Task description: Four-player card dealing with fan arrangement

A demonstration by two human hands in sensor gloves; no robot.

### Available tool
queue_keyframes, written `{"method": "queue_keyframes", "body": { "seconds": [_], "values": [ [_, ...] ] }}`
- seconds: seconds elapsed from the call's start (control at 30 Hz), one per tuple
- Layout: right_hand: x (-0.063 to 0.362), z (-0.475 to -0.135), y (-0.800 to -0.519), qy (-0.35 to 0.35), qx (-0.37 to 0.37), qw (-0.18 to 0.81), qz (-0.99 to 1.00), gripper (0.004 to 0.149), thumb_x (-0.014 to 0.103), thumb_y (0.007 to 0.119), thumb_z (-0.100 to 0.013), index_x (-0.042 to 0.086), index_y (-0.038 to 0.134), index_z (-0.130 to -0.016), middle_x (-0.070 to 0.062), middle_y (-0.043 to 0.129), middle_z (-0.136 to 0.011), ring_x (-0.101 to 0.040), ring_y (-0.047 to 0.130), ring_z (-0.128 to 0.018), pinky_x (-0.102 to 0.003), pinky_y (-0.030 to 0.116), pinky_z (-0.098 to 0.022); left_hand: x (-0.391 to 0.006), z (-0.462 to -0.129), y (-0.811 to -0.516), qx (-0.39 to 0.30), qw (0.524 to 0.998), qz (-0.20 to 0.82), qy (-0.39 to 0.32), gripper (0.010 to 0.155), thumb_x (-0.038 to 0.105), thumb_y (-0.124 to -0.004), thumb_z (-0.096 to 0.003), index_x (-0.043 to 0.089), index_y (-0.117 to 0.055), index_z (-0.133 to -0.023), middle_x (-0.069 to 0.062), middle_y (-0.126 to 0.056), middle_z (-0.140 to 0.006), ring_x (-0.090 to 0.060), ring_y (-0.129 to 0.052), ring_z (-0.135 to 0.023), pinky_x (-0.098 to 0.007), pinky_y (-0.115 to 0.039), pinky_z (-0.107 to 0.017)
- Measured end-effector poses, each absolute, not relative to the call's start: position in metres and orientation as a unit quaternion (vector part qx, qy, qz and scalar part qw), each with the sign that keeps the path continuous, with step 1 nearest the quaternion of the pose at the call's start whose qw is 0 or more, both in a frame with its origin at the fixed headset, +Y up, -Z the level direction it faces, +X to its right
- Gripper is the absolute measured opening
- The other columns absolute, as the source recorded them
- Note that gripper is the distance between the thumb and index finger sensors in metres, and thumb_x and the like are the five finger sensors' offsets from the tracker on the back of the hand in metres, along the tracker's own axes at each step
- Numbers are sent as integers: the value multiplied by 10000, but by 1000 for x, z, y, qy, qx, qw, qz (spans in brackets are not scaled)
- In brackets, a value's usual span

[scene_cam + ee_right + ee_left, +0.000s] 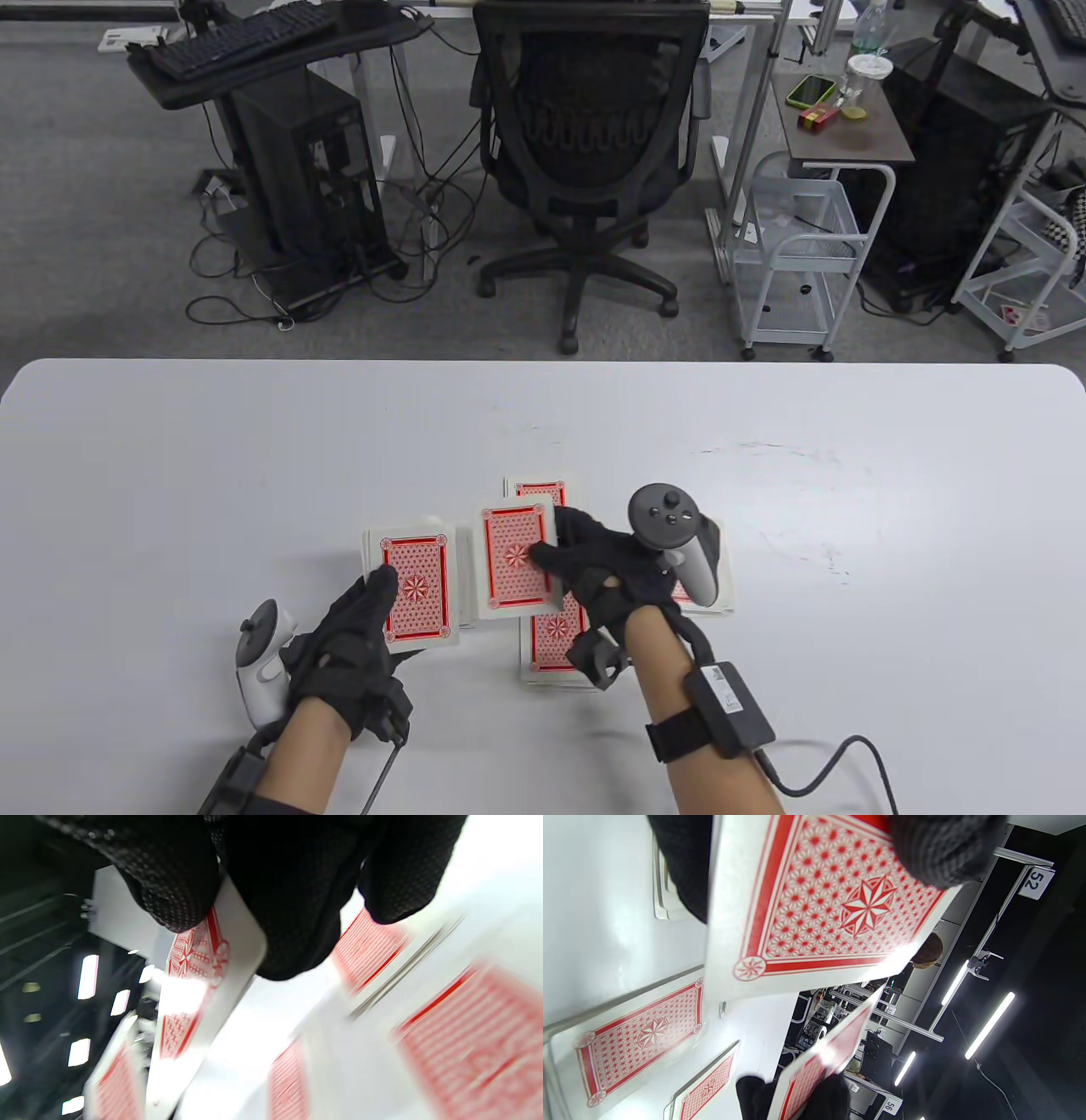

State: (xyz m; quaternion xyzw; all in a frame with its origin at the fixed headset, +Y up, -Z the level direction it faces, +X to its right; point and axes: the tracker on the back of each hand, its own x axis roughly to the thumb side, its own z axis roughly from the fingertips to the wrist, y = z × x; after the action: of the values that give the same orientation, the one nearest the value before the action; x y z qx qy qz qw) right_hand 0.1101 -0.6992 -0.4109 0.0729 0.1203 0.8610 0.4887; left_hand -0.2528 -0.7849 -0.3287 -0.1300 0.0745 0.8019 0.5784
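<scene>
My left hand (356, 632) holds the red-backed deck (414, 590) face down a little above the white table (170, 475), thumb on its top; the deck fills the left wrist view (831, 899). My right hand (585, 564) pinches a single red-backed card (513, 560) between thumb and fingers, just right of the deck and raised off the table. This card shows tilted in the right wrist view (191, 993) and edge-on in the left wrist view (823, 1060). Face-down piles lie on the table: a far one (539, 491), a near one (556, 645), and one mostly hidden under my right hand (717, 594).
The piles sit close together at the table's middle front. An office chair (594, 127) stands beyond the far edge, with a wire cart (797, 246) and computer desks behind.
</scene>
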Motion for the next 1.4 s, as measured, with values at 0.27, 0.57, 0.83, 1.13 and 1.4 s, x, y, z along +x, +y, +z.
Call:
{"method": "queue_keyframes", "body": {
  "seconds": [0.27, 0.57, 0.83, 1.13, 1.4],
  "values": [
    [201, -439, -707, 92, -73, 324, 939, 672, 314, 845, -525, 53, 534, -1061, -48, 844, -732, -240, 970, -433, -613, 679, -537, -254, -328, -783, -129, 577, 803, 78, 459, 537, -765, -507, 331, -763, -917, 91, -928, -871, -228, -1020, -738, -427, -876, -536],
    [207, -455, -750, 119, -147, 56, 980, 719, 392, 884, -481, 88, 561, -1048, -24, 852, -727, -229, 970, -435, -601, 677, -553, -258, -329, -784, -129, 583, 798, 88, 456, 537, -771, -510, 328, -765, -916, 86, -929, -872, -230, -1016, -743, -430, -872, -542],
    [191, -443, -726, 97, -118, 31, 988, 712, 459, 830, -507, 116, 549, -1063, -61, 803, -829, -268, 964, -551, -603, 662, -571, -258, -329, -783, -124, 581, 800, 86, 456, 537, -773, -509, 327, -768, -914, 86, -930, -870, -231, -1017, -740, -430, -872, -540],
    [111, -398, -696, 84, 30, 342, 936, 651, 468, 747, -572, 75, 563, -1057, -113, 776, -872, -299, 967, -611, -601, 674, -555, -247, -325, -778, -125, 589, 795, 70, 457, 532, -781, -506, 318, -776, -909, 76, -938, -861, -239, -1023, -728, -435, -877, -527],
    [25, -372, -721, 137, 118, 516, 837, 690, 486, 776, -555, 60, 557, -1053, -133, 754, -895, -310, 971, -642, -604, 684, -547, -243, -324, -778, -130, 598, 788, 66, 453, 530, -793, -501, 315, -788, -900, 76, -949, -847, -242, -1030, -716, -442, -879, -517]
  ]
}}
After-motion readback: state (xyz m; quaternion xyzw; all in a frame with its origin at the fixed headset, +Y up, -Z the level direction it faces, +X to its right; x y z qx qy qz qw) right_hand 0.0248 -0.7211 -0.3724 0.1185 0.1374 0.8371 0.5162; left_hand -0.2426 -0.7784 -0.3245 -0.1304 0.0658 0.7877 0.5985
